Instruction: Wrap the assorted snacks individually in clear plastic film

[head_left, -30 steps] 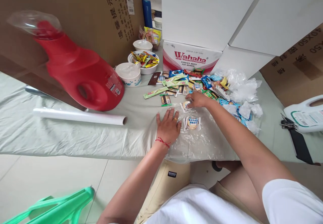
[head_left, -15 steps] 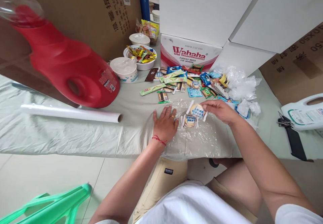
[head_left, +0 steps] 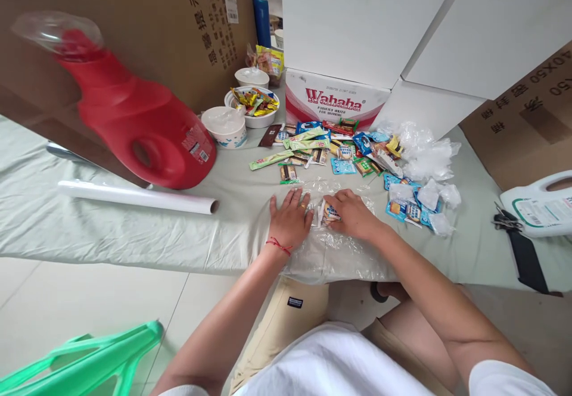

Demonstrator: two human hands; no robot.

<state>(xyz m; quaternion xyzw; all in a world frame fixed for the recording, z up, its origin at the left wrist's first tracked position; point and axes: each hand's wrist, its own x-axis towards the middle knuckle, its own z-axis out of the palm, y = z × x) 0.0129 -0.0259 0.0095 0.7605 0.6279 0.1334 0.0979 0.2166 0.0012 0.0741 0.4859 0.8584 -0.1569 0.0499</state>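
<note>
On the table in front of me lies a sheet of clear plastic wrap (head_left: 357,253). My left hand (head_left: 290,222) rests flat on the wrap's left side, fingers spread, holding nothing. Wrapped biscuits (head_left: 330,212) lie on the wrap just to its right. Over them is my right hand (head_left: 355,214), its fingers closed on the packets and covering part of them. How many packets it grips cannot be made out. Just beyond both hands spreads a pile of wrapped snacks (head_left: 319,152), with green stick packets, small biscuits and blue sachets.
A roll of plastic film (head_left: 138,197) and a large red jug (head_left: 147,125) stand left. Bowls of sweets (head_left: 252,119) sit behind. Small plastic-wrapped bundles (head_left: 429,196), scissors (head_left: 507,220), a black phone-like object (head_left: 527,259) and a white jug (head_left: 540,208) are right. Boxes (head_left: 335,95) close off the back.
My right hand has moved left and down, bringing a biscuit packet onto the other one on the wrap. My left hand stays flat. The view has shifted slightly.
</note>
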